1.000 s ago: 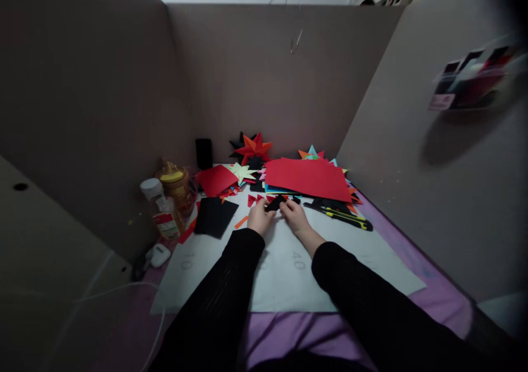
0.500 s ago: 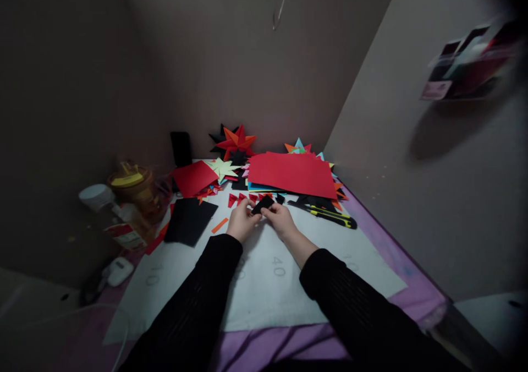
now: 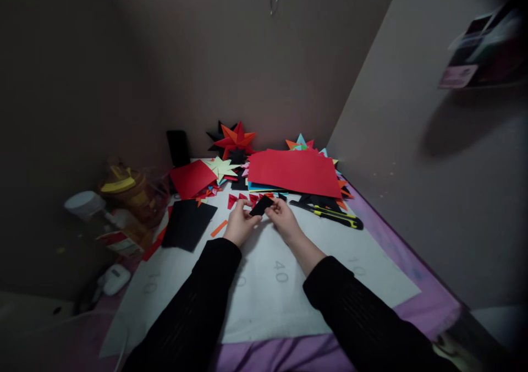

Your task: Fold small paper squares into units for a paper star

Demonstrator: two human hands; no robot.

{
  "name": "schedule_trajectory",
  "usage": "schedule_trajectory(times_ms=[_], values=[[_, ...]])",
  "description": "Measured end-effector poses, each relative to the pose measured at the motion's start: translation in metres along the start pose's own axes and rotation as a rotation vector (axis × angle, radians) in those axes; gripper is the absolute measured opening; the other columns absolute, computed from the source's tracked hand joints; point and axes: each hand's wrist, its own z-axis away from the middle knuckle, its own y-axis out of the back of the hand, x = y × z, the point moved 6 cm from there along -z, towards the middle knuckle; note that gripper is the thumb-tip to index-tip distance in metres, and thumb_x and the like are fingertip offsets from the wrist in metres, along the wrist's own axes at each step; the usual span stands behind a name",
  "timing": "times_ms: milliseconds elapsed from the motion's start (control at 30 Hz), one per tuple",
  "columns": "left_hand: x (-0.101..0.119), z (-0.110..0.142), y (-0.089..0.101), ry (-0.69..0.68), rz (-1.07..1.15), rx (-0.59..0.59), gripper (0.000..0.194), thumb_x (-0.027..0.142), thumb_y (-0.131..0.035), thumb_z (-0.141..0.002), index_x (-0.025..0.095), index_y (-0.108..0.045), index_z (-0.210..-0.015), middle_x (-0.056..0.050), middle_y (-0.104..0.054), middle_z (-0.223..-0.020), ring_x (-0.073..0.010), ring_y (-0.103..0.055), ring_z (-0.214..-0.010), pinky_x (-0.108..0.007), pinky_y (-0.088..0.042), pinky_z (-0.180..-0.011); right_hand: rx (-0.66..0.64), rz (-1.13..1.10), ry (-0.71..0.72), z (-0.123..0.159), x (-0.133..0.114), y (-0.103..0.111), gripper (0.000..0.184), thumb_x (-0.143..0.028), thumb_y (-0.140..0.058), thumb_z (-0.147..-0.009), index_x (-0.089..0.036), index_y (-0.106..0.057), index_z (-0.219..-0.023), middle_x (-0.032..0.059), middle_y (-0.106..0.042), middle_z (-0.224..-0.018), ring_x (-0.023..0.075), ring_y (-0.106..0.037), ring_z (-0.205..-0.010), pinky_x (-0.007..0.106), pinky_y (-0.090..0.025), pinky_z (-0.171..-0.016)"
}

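A small black piece of paper (image 3: 261, 205) is held between my two hands above the white sheet (image 3: 264, 306). My left hand (image 3: 240, 222) pinches its left end, and my right hand (image 3: 282, 221) grips its upper right corner with the fingertips. Just behind the hands lies a row of small folded red paper pieces (image 3: 232, 201), partly hidden by my fingers. An orange paper strip (image 3: 219, 228) rests left of my left hand. Farther left is a larger black paper sheet (image 3: 187, 224). Right of my right hand lies a black-and-yellow cutter (image 3: 338, 218).
Red sheets (image 3: 295, 173) are stacked at the back over other coloured papers. Folded paper stars, among them a red-orange star (image 3: 235, 140), stand by the wall. A phone (image 3: 178, 147) leans at the back left. A brown-yellow cup (image 3: 121, 187) and white case (image 3: 114, 279) are at the left edge.
More of the black paper shows between my hands, and my right hand has shifted slightly right, at its corner. The whole view has moved a little as my head moved.
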Motion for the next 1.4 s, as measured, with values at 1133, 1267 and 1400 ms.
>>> schedule_trajectory(times_ms=[1133, 1267, 1400], values=[[0.012, 0.014, -0.010, -0.474, -0.856, -0.017, 0.034, 0.018, -0.051, -0.089, 0.020, -0.055, -0.123, -0.006, -0.075, -0.087, -0.0193, -0.070, -0.070, -0.028, -0.053, -0.061, -0.263, -0.624, -0.494, 0.021, -0.014, 0.015, 0.026, -0.023, -0.073, -0.069, -0.019, -0.061, -0.091, 0.0026, -0.065, -0.088, 0.0158, -0.067, -0.079, 0.027, -0.050, -0.069], [0.015, 0.014, -0.009, -0.452, -0.822, -0.019, 0.034, 0.016, -0.051, -0.088, 0.019, -0.057, -0.122, -0.006, -0.075, -0.094, -0.0182, -0.070, -0.072, -0.028, -0.055, -0.064, -0.264, -0.629, -0.497, 0.021, -0.014, 0.016, 0.026, -0.017, -0.072, -0.066, -0.020, -0.061, -0.090, 0.0014, -0.065, -0.087, 0.0149, -0.067, -0.077, 0.027, -0.050, -0.072], [0.014, 0.014, -0.011, -0.413, -0.797, -0.032, 0.036, 0.017, -0.052, -0.088, 0.021, -0.057, -0.123, -0.006, -0.075, -0.096, -0.0188, -0.071, -0.075, -0.029, -0.056, -0.067, -0.265, -0.613, -0.476, 0.020, -0.014, 0.017, 0.027, -0.015, -0.070, -0.065, -0.021, -0.061, -0.090, 0.0020, -0.065, -0.088, 0.0162, -0.066, -0.077, 0.029, -0.051, -0.073]])
